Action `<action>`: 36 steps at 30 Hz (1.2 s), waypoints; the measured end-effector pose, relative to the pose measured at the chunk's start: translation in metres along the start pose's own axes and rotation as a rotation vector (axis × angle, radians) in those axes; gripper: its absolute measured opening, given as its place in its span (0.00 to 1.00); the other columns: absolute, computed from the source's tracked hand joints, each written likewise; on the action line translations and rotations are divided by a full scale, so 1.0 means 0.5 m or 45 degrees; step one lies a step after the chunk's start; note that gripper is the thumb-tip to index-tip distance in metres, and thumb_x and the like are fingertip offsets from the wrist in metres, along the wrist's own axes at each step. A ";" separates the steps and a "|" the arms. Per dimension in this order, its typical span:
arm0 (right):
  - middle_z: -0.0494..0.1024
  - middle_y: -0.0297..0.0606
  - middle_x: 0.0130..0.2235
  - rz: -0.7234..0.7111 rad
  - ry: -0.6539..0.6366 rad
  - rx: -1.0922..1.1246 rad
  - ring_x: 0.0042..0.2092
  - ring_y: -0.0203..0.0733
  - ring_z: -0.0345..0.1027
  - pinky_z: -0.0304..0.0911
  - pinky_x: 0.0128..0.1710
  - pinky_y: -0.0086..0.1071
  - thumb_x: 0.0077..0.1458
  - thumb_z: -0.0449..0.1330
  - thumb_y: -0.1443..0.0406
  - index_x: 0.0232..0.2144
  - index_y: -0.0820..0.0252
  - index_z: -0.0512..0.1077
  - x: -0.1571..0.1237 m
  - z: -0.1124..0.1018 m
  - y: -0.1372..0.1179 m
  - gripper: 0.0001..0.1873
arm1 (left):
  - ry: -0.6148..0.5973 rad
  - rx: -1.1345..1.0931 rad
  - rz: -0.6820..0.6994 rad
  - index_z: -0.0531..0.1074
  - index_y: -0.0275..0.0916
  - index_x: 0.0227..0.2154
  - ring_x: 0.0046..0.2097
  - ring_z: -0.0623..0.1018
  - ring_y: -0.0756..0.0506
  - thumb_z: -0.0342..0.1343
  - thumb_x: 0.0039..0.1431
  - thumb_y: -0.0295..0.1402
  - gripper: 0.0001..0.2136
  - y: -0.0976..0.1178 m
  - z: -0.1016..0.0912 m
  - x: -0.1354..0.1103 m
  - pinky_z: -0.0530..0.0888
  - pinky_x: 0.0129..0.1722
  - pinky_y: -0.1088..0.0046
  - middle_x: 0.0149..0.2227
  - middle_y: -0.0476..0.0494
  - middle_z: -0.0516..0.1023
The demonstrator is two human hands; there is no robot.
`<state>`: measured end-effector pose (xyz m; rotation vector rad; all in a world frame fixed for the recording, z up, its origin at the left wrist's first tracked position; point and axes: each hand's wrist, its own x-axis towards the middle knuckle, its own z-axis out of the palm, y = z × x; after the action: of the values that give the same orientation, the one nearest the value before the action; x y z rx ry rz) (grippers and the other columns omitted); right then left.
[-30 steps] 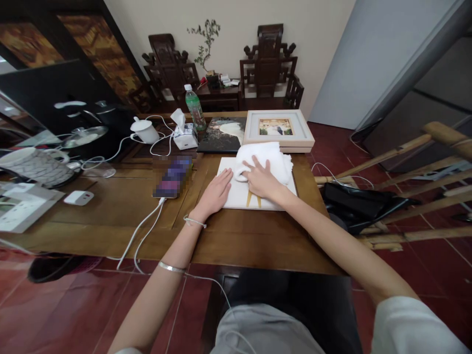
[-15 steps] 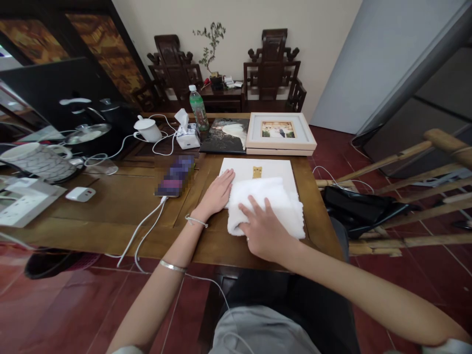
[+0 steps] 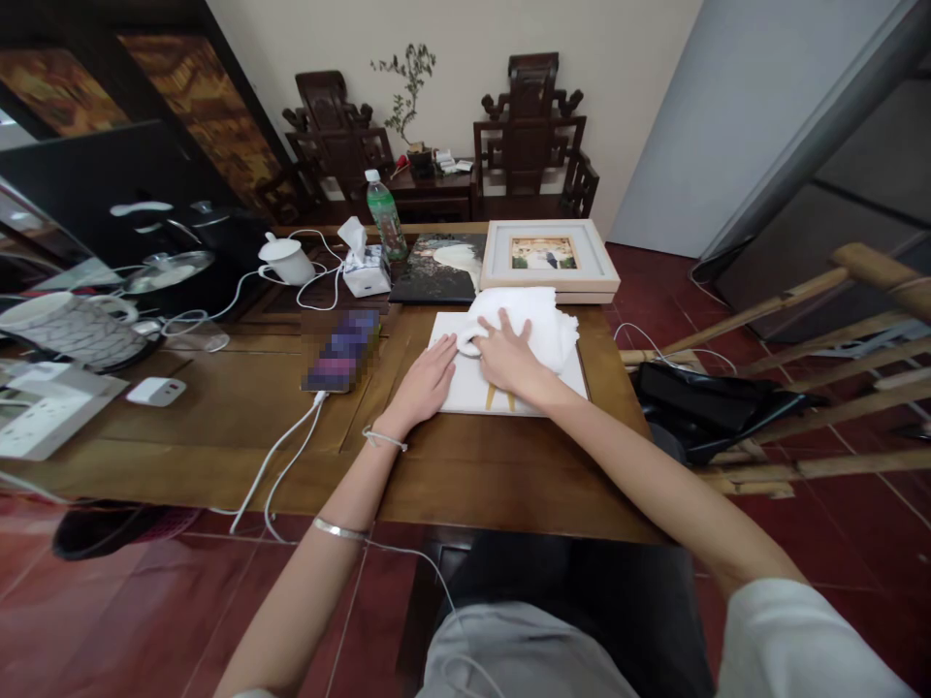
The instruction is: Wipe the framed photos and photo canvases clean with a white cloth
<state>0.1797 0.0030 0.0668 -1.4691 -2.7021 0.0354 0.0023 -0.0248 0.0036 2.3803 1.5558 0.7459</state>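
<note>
My right hand (image 3: 507,357) presses a folded white towel (image 3: 549,325) onto a flat white board (image 3: 462,396). Its fingers are spread over the cloth, and the thumb side grips a rolled edge. The towel covers the board's upper and right parts and reaches its far edge. Two gold strips (image 3: 498,398) show below my hand, near the board's front edge. My left hand (image 3: 428,380) lies flat, fingers stretched out, against the board's left edge. Just beyond the towel is a framed picture (image 3: 542,254) on a stack, beside a dark picture panel (image 3: 436,271).
Left of my hands lies a blurred-out phone (image 3: 340,351) with a white cable (image 3: 291,436). Farther back stand a tissue box (image 3: 366,271), a bottle (image 3: 385,215) and a lidded white cup (image 3: 286,260). A white charger (image 3: 156,391) and power strip (image 3: 54,412) sit at the left.
My right hand has slid the towel away from me, toward the board's far edge. The board's near part is now uncovered. My left hand has stayed in place.
</note>
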 end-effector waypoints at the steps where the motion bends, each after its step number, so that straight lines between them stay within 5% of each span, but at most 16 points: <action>1: 0.53 0.46 0.67 0.009 -0.017 -0.009 0.67 0.71 0.34 0.43 0.54 0.75 0.54 0.48 0.73 0.55 0.61 0.69 -0.010 0.003 -0.010 0.26 | -0.002 0.000 0.001 0.59 0.32 0.61 0.67 0.56 0.41 0.37 0.67 0.35 0.24 0.000 0.000 0.000 0.56 0.66 0.55 0.65 0.36 0.59; 12: 0.57 0.47 0.66 -0.326 -0.124 0.101 0.66 0.67 0.40 0.45 0.56 0.71 0.56 0.48 0.71 0.45 0.60 0.76 -0.243 -0.020 -0.087 0.21 | -0.032 0.018 0.015 0.59 0.32 0.62 0.67 0.56 0.41 0.36 0.66 0.33 0.24 0.001 -0.004 0.002 0.56 0.65 0.54 0.66 0.35 0.58; 19: 0.61 0.41 0.64 -0.190 -0.031 0.116 0.67 0.57 0.41 0.44 0.60 0.64 0.52 0.49 0.74 0.48 0.60 0.74 -0.136 -0.015 -0.010 0.24 | -0.013 -0.016 0.008 0.60 0.31 0.61 0.67 0.57 0.41 0.37 0.67 0.36 0.24 -0.004 0.000 0.002 0.55 0.66 0.55 0.65 0.34 0.58; 26: 0.55 0.47 0.66 -0.031 0.050 -0.036 0.67 0.69 0.38 0.43 0.55 0.73 0.55 0.49 0.72 0.52 0.62 0.72 -0.015 0.005 -0.015 0.24 | 0.111 -0.342 -0.115 0.61 0.34 0.61 0.65 0.61 0.40 0.39 0.67 0.44 0.26 0.011 -0.011 0.002 0.55 0.65 0.55 0.63 0.36 0.62; 31: 0.53 0.45 0.67 -0.379 -0.050 -0.042 0.67 0.66 0.36 0.38 0.58 0.72 0.55 0.52 0.70 0.50 0.60 0.73 -0.057 0.008 -0.067 0.22 | 0.374 -0.741 -0.189 0.60 0.37 0.62 0.66 0.59 0.42 0.34 0.68 0.48 0.28 0.023 -0.029 0.007 0.53 0.66 0.60 0.65 0.39 0.59; 36: 0.64 0.44 0.62 -0.739 -0.049 0.092 0.65 0.62 0.46 0.44 0.58 0.65 0.54 0.51 0.71 0.42 0.61 0.77 -0.161 -0.019 -0.077 0.17 | 0.349 -0.583 -0.206 0.61 0.38 0.61 0.66 0.59 0.42 0.29 0.69 0.49 0.29 0.031 -0.027 0.004 0.52 0.67 0.58 0.64 0.40 0.61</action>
<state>0.1917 -0.0855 0.0744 -0.6278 -3.0038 0.1288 0.0085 -0.0311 0.0221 1.8606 1.4520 1.2737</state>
